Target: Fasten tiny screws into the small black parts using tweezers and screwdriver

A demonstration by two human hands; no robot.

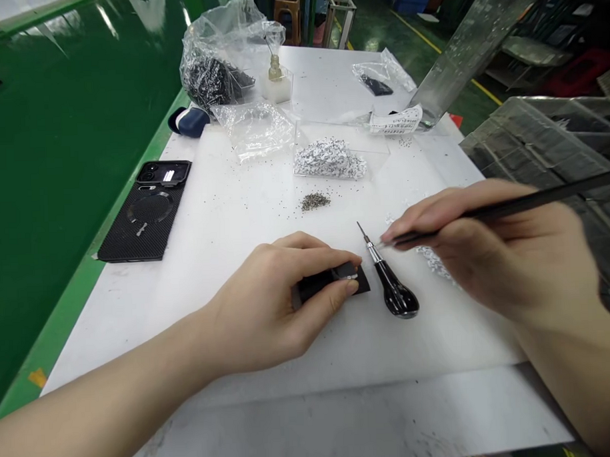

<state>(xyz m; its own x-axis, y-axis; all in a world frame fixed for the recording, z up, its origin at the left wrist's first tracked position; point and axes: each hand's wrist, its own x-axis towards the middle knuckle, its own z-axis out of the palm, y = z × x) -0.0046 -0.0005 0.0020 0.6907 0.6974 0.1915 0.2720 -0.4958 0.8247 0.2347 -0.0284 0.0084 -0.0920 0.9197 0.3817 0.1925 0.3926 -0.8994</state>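
Note:
My left hand [282, 299] is closed around a small black part [345, 271], pinched between thumb and index finger, with a dark flat piece [363, 281] showing just past the fingertips. A thin black tool like tweezers [548, 194] is in my right hand [496, 248], its tip pointing left. Between the hands a screwdriver [397, 293] with a glossy black handle lies on the white mat, its shaft pointing away from me. Tiny screws [315, 201] form a small pile beyond my left hand. Behind them, a clear tray [299, 163] holds many small white pieces [330, 159].
A black phone [147, 211] lies at the left edge. Farther back are a plastic bag of black parts [214, 78], a small bottle [275, 71], and a crumpled clear bag [256, 127]. Grey crates [526, 137] and a slanted metal post [469, 53] stand at the right.

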